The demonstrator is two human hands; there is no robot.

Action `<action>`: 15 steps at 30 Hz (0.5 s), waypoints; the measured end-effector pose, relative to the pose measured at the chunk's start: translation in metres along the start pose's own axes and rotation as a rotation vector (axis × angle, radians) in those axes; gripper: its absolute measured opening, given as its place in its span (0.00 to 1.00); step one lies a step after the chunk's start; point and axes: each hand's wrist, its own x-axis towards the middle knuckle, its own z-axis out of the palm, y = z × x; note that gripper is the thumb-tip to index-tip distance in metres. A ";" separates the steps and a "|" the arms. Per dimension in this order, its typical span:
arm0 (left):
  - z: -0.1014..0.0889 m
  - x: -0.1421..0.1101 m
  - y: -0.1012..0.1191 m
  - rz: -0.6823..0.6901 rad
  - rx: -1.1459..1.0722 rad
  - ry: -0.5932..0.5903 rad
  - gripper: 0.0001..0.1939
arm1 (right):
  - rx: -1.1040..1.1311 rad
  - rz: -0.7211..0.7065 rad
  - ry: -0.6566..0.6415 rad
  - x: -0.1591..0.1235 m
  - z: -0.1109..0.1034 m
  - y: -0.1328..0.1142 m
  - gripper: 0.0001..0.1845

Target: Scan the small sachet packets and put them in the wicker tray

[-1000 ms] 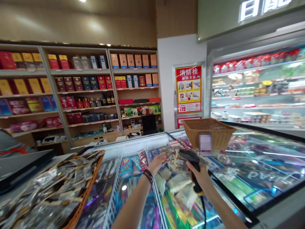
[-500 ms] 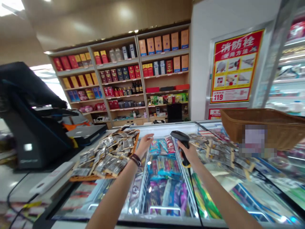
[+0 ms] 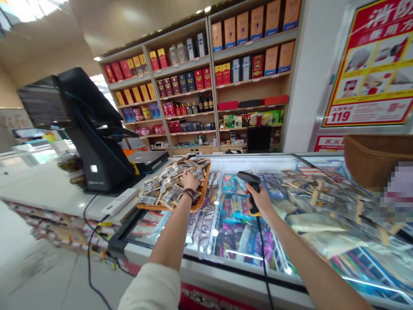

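Note:
My right hand [image 3: 262, 199] is wrapped round the handle of a black and yellow barcode scanner [image 3: 250, 178], its head pointing left above the freezer's glass top. A black cable hangs from its grip. To the left, my left hand [image 3: 189, 181] is down among small clear-and-dark packets [image 3: 165, 183] heaped in an orange wicker basket [image 3: 204, 196]. Its fingers curl onto a packet there; the fingertips are partly hidden. Below the glass lie colourful ice cream packs [image 3: 237, 206] in white wire baskets.
A black checkout terminal [image 3: 97, 142] and a flat dark device [image 3: 150, 160] stand left on the white counter [image 3: 29, 176], near a white power strip [image 3: 119, 202]. More packets [image 3: 309, 187] lie on the glass at right, by a brown basket [image 3: 371, 159]. Stocked shelves [image 3: 211, 79] stand behind.
My left hand has moved left from above the glass down onto the packets in the wicker basket. My right hand still holds the scanner. The view has turned left.

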 end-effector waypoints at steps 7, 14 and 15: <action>-0.008 -0.008 0.002 -0.003 -0.088 -0.046 0.16 | 0.036 0.089 0.093 0.000 -0.018 0.003 0.26; -0.023 -0.016 0.018 0.089 -0.237 -0.034 0.08 | 0.022 0.065 0.073 -0.006 -0.018 -0.001 0.27; -0.025 -0.015 0.022 0.102 -0.267 -0.033 0.06 | 0.020 0.060 0.074 -0.007 -0.018 -0.001 0.27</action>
